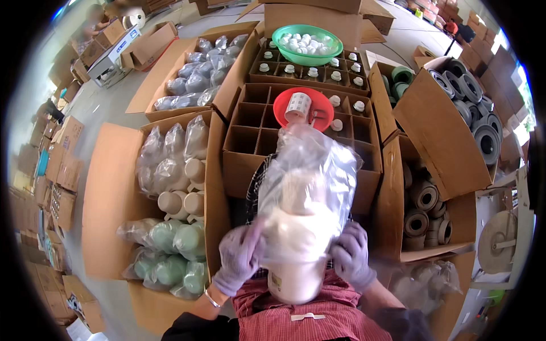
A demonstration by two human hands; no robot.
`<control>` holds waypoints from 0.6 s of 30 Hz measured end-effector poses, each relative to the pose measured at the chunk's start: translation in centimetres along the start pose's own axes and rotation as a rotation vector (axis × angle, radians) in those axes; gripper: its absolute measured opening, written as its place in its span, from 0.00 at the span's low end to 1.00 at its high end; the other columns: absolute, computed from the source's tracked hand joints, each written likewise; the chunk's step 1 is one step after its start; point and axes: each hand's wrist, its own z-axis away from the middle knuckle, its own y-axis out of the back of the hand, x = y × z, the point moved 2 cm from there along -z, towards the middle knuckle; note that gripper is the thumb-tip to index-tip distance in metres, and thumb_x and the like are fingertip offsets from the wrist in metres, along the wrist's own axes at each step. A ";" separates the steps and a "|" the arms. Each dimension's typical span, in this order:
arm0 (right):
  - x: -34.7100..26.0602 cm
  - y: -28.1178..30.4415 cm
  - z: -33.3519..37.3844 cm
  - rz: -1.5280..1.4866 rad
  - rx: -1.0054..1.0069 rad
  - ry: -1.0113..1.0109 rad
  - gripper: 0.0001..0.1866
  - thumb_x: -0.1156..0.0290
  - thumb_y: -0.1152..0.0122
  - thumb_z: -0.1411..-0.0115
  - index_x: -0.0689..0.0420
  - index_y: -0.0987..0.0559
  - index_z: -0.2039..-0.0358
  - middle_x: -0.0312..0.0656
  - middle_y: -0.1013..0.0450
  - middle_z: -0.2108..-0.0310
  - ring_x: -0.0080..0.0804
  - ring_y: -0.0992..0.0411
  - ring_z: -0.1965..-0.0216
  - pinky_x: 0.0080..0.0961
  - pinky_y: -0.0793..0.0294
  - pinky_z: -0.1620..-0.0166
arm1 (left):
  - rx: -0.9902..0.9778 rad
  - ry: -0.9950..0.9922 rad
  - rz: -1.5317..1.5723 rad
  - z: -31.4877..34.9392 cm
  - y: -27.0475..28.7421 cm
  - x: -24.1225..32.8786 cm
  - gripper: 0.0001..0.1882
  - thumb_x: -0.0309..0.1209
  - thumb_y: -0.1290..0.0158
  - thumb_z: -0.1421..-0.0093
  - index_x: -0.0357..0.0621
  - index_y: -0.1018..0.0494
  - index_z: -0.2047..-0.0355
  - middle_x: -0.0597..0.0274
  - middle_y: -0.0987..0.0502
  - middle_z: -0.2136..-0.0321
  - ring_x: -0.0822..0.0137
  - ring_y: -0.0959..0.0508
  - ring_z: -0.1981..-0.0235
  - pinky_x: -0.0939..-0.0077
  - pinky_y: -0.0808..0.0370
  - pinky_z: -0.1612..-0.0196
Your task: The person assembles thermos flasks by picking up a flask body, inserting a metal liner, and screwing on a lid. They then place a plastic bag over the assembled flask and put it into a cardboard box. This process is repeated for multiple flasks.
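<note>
Head view: we are gripping one clear bag (pixel 338 165), left hand (pixel 239 257) and right hand (pixel 354 258) closed on its opposite edges, one white container (pixel 296 281) lying midway between, long axis running from us toward red bowl (pixel 279 108), neither hand clearly nearer.

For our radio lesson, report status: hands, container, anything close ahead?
Left hand, right hand: gripping clear bag. White container: partly bagged. Red bowl: beyond.

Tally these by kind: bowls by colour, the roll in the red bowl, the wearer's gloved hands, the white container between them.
Green bowl: 1
Red bowl: 1
White roll: 1
Gloved hands (left, right): 2
White container: 1
Total: 6
</note>
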 end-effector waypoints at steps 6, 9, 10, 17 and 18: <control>-3.7 1.5 8.3 -0.185 -0.359 -0.040 0.09 0.71 0.38 0.57 0.55 0.25 0.72 0.42 0.28 0.66 0.42 0.30 0.64 0.42 0.30 0.54 | -0.358 -0.033 0.244 12.4 1.3 3.0 0.22 0.29 0.43 0.42 0.50 0.24 0.45 0.56 0.21 0.65 0.57 0.19 0.67 0.67 0.20 0.58; -3.8 0.7 8.4 -0.218 -0.438 -0.079 0.13 0.69 0.35 0.57 0.56 0.25 0.69 0.43 0.28 0.65 0.43 0.30 0.64 0.42 0.31 0.56 | -0.586 0.353 0.752 11.0 4.1 1.3 0.16 0.30 0.44 0.37 0.47 0.22 0.48 0.56 0.19 0.66 0.63 0.18 0.66 0.70 0.21 0.57; -3.8 0.6 7.9 -0.211 -0.484 -0.075 0.15 0.68 0.34 0.57 0.56 0.25 0.68 0.43 0.28 0.64 0.44 0.30 0.64 0.42 0.32 0.56 | -0.517 0.509 0.846 9.4 4.9 0.5 0.14 0.29 0.46 0.35 0.45 0.22 0.49 0.57 0.18 0.67 0.71 0.19 0.65 0.76 0.22 0.59; -3.6 -1.2 7.8 -0.001 -0.343 0.195 0.17 0.65 0.36 0.53 0.56 0.31 0.65 0.44 0.31 0.65 0.45 0.31 0.65 0.44 0.33 0.60 | -0.593 0.520 0.198 -3.3 2.4 -0.8 0.22 0.36 0.47 0.39 0.35 0.31 0.48 0.41 0.24 0.67 0.59 0.20 0.66 0.63 0.24 0.63; -4.0 -1.1 6.8 0.041 -0.326 0.298 0.16 0.67 0.38 0.54 0.55 0.31 0.66 0.43 0.31 0.65 0.43 0.31 0.66 0.44 0.32 0.60 | -0.693 0.566 0.272 -3.1 3.3 -2.1 0.22 0.35 0.48 0.39 0.37 0.31 0.47 0.40 0.24 0.68 0.59 0.20 0.65 0.62 0.24 0.61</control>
